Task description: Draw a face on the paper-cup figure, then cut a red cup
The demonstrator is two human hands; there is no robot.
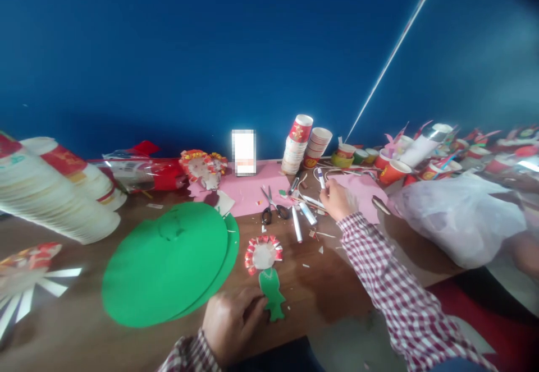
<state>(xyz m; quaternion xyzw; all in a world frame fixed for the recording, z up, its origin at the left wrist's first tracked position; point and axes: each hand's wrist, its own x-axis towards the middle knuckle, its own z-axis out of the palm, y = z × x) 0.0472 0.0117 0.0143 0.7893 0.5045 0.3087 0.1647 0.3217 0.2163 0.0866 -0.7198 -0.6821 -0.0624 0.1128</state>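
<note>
Green cutout [272, 290], one, is lying just below one red-and-white ring [251, 254]. My left hand [232, 321] is resting at cutout's left edge, fingers loosely curled, gripping nothing. My right hand [338, 200] is pinching one marker [321, 178]. Beyond ring, one pair of scissors [274, 206] is lying open; two green sheets [168, 265] are overlapping.

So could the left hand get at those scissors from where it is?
Probably yes. Nothing covers the scissors, and between them and the left hand there seem to be only a paper flower and a white scrap, low enough to pass over.
</note>
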